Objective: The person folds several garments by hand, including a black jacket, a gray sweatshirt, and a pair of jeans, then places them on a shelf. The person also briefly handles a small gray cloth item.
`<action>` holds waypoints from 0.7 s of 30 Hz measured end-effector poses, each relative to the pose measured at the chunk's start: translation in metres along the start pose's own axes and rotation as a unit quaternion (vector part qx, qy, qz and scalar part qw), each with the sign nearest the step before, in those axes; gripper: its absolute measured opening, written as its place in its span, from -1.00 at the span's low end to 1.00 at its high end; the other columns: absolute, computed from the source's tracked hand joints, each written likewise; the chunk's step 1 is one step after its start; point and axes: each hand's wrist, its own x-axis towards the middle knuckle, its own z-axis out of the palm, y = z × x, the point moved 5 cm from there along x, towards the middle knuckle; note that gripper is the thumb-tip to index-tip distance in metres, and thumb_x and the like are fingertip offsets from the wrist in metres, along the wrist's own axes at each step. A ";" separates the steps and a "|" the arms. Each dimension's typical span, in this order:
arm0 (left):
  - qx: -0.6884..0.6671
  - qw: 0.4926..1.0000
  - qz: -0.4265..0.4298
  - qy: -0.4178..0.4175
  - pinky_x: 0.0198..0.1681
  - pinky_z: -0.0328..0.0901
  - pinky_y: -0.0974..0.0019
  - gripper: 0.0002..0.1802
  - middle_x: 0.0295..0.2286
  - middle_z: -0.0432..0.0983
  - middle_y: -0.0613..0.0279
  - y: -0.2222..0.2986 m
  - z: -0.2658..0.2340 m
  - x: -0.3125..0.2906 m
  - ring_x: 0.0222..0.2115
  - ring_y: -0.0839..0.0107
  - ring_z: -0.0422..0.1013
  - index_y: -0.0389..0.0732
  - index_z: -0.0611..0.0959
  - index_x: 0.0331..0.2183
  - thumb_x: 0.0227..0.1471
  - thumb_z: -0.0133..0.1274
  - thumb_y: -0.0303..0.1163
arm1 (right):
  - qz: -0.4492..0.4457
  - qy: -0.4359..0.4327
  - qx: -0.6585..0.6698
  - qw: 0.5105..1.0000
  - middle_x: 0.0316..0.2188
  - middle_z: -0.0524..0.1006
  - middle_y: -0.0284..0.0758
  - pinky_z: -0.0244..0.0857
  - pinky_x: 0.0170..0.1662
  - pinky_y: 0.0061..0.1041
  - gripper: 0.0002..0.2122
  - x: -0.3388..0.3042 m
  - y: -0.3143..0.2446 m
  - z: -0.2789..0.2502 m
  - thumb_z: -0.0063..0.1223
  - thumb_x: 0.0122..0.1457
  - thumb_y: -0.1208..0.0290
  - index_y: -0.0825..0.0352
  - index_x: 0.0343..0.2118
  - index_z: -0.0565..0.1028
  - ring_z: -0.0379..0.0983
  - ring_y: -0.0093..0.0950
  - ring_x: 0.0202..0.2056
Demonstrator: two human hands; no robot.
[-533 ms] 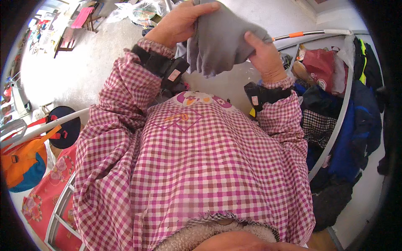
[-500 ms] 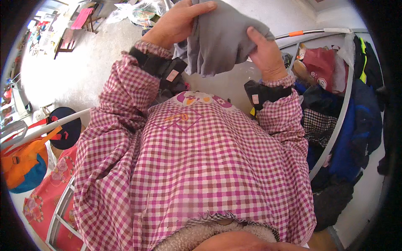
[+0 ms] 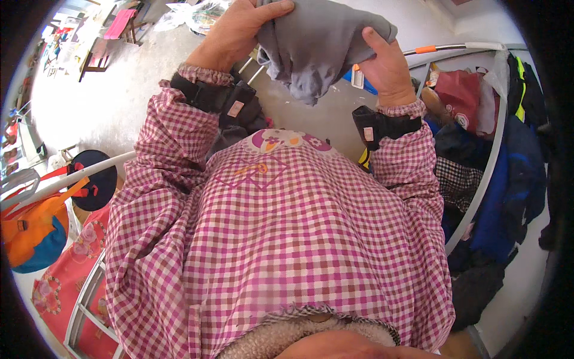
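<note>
A grey piece of cloth (image 3: 320,45), perhaps a folded garment, hangs between my two hands at the top of the view. My left hand (image 3: 236,33) grips its left edge, thumb lying over the top. On the other side my right hand (image 3: 385,69) pinches the right edge with the thumb in front; its other fingers are behind the fabric. The lower part of the cloth droops to a crumpled point. Both forearms wear pink checked sleeves with black straps at the wrists.
A curved metal rail (image 3: 487,173) runs on the right, with dark clothes (image 3: 514,173) and a red bag (image 3: 457,96) beyond it. Left are an orange and teal bag (image 3: 36,233), a dark round hat (image 3: 95,179) and red floral fabric (image 3: 69,269). A pink-topped stool (image 3: 119,24) stands farther off.
My hands have moved a little apart, the left one leftward and the right one rightward. The cloth's lower edge has bunched into a hanging point.
</note>
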 end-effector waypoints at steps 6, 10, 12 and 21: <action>0.151 0.986 0.044 -0.057 -0.14 0.34 0.39 -0.70 -0.23 0.51 0.22 -0.003 0.006 0.005 -0.22 0.46 0.42 -0.31 0.53 -0.09 0.15 -0.03 -0.42 | 0.052 0.037 -0.088 0.994 0.03 0.44 -0.26 0.27 0.13 -0.44 -0.69 -0.005 0.009 -0.011 -0.01 0.27 0.46 0.36 0.06 0.37 0.36 -0.40 0.07; -0.048 0.998 -0.024 -0.046 -0.10 0.33 0.37 -0.68 -0.17 0.49 0.20 -0.012 0.010 0.006 -0.18 0.41 0.41 -0.32 0.50 -0.05 0.15 -0.07 -0.46 | 0.013 0.065 0.015 0.998 0.07 0.41 -0.28 0.23 0.17 -0.41 -0.67 -0.006 0.003 -0.012 -0.03 0.29 0.43 0.36 0.09 0.34 0.34 -0.39 0.09; 0.093 0.992 0.067 -0.057 -0.07 0.32 0.35 -0.67 -0.16 0.48 0.19 -0.004 0.015 0.003 -0.16 0.39 0.41 -0.33 0.48 -0.03 0.15 -0.08 -0.47 | 0.036 0.080 0.050 0.995 0.07 0.41 -0.27 0.21 0.19 -0.38 -0.67 -0.008 0.006 -0.012 -0.04 0.29 0.40 0.36 0.09 0.34 0.33 -0.37 0.10; -0.152 0.987 0.030 -0.048 -0.06 0.31 0.32 -0.66 -0.19 0.51 0.19 -0.025 0.017 0.004 -0.18 0.40 0.42 -0.35 0.52 -0.09 0.10 0.02 -0.39 | 0.051 0.074 0.185 0.979 0.11 0.37 -0.23 0.14 0.22 -0.20 -0.66 -0.012 0.012 0.001 -0.10 0.30 0.42 0.35 0.11 0.32 0.28 -0.29 0.15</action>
